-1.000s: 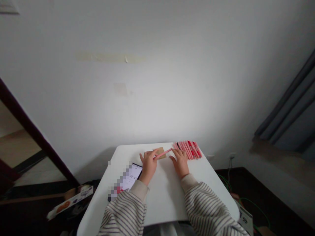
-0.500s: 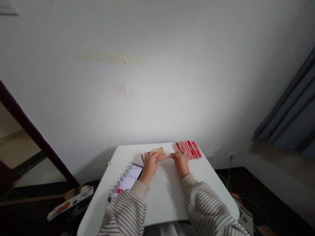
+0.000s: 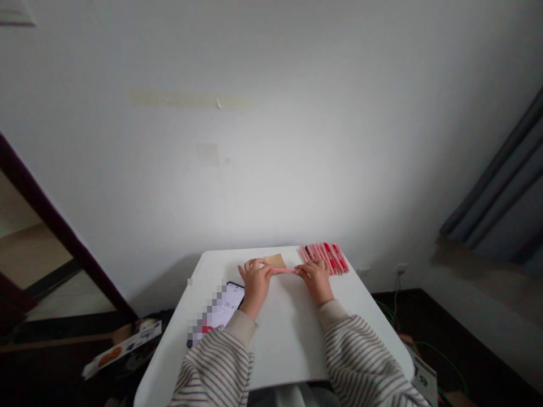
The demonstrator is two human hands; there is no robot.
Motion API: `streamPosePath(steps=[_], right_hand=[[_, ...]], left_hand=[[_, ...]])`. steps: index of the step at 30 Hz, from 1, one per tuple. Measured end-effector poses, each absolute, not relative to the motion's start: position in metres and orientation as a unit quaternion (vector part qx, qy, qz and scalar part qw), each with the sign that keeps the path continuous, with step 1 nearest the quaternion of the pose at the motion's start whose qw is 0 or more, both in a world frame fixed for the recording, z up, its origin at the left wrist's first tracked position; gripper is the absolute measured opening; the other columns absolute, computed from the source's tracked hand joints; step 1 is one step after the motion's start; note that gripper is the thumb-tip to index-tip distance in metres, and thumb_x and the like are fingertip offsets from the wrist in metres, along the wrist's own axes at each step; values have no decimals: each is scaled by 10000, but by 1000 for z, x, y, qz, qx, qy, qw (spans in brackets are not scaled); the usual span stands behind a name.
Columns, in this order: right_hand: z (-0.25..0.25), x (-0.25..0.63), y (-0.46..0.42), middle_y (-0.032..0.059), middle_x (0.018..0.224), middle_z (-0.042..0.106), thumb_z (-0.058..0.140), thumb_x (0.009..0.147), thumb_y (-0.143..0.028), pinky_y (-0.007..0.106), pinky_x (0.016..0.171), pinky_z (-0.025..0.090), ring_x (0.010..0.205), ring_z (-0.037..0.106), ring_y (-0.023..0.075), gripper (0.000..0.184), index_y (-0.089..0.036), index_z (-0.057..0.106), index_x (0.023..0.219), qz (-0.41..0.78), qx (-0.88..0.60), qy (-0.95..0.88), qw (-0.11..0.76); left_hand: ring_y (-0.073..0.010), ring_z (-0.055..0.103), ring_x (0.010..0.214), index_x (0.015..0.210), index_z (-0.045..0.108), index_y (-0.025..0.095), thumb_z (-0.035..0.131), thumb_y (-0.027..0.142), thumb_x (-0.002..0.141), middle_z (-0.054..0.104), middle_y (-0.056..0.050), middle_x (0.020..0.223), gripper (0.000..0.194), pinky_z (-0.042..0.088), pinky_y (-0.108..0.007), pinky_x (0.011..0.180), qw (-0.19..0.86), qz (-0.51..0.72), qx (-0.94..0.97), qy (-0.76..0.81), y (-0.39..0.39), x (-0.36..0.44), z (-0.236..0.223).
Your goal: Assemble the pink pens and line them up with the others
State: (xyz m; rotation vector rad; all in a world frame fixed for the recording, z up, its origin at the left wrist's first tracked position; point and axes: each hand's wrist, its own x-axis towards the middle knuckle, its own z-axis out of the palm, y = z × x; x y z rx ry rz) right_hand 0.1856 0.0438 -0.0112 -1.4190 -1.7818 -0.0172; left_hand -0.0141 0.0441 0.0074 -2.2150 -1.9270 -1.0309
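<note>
A slim pink pen [image 3: 283,271] lies crosswise between my two hands, over the far half of the white table [image 3: 292,339]. My left hand [image 3: 257,282] pinches its left end, and the fingers of my right hand [image 3: 316,280] are closed on its right end. Just behind the pen is a small tan square of paper [image 3: 275,260], partly covered by my left fingers. Beyond my right hand, a row of pink and red pens [image 3: 333,257] lies side by side at the table's far right corner.
A phone [image 3: 227,305] with a lit timer screen lies left of my left forearm, partly blurred out. The wall [image 3: 271,169] rises right behind the table. Green cables [image 3: 390,316] and a box [image 3: 424,379] are on the floor at right.
My right hand has shifted slightly to the right, and a little more of the pen shows between my hands. Both hands still grip it.
</note>
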Motion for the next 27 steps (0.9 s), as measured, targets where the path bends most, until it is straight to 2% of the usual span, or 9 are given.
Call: streamPosePath(steps=[3, 10, 13, 16, 21, 27], right_hand=[[-9, 187, 43, 1, 794, 691, 578, 871, -407, 436, 997, 158, 973, 463, 218, 190, -317, 738, 820, -32, -564, -710, 420], [-16, 191, 51, 16, 787, 681, 618, 830, -454, 444, 968, 198, 972, 458, 237, 187, -336, 749, 767, -67, -560, -683, 463], [-20, 191, 54, 31, 804, 682, 597, 840, -473, 429, 933, 228, 974, 459, 242, 215, -333, 753, 789, -68, -565, -674, 471], [-22, 191, 54, 38, 809, 684, 585, 845, -482, 423, 920, 236, 966, 454, 245, 234, -327, 754, 801, -71, -570, -669, 472], [-21, 190, 53, 23, 807, 686, 591, 845, -475, 422, 927, 227, 975, 446, 238, 212, -345, 752, 798, -68, -570, -675, 463], [-20, 190, 53, 16, 800, 694, 613, 833, -466, 419, 921, 227, 960, 447, 240, 190, -355, 754, 772, -62, -559, -672, 482]], left_hand=[[-259, 413, 1125, 831, 720, 339, 573, 338, 825, 617, -16, 1069, 147, 166, -681, 1058, 20, -327, -719, -613, 44, -14, 6], [-274, 394, 1156, 745, 713, 277, 526, 337, 852, 608, -23, 1117, 224, 149, -710, 1050, 23, -304, -734, -607, 46, -12, 2], [-286, 374, 1192, 850, 711, 287, 535, 377, 845, 576, -39, 1206, 197, 160, -718, 1040, 24, -307, -733, -607, 45, -12, 5], [-276, 381, 1199, 993, 675, 315, 612, 380, 795, 557, -46, 1239, 218, 206, -688, 1045, 23, -325, -724, -608, 44, -12, 8], [-264, 408, 1175, 865, 684, 293, 591, 373, 811, 571, -27, 1206, 134, 227, -671, 1044, 28, -331, -724, -604, 44, -13, 7], [-267, 413, 1164, 752, 703, 248, 452, 354, 887, 582, -41, 1186, 303, 208, -676, 1047, 24, -321, -712, -624, 44, -12, 4]])
